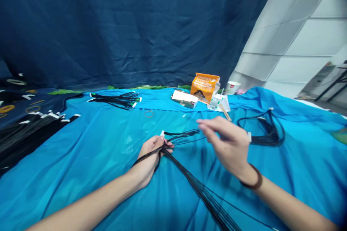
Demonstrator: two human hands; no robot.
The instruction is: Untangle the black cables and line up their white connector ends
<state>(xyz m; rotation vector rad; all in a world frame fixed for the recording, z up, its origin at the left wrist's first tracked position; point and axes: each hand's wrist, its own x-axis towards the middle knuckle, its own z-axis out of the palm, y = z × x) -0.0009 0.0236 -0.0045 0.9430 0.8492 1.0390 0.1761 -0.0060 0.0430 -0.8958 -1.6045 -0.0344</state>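
1. The left hand (148, 168) is closed around a bundle of black wires (200, 195), a white plug (162, 133) sticking up by its fingertips.
2. Short wire ends reach from this grip toward the right hand; longer strands run down to the lower edge, and others cross the left wrist.
3. The right hand (229, 146) is raised, thumb and fingers close together near the short ends. It is blurred, so whether it pinches a strand is unclear. A brown bracelet (260, 179) circles its wrist.
4. Beyond that wrist, a looped wire bundle (271, 140) lies on the blue cloth (108, 144).
5. Ahead of the hands lie a rubber band (149, 114) and a box (184, 99); an orange bag (204, 87) stands behind the box, near a paper cup (232, 87).
6. Farther left are a flat wire bundle (116, 99) and a large wire pile (27, 133).
7. A dark blue curtain (135, 25) hangs behind.
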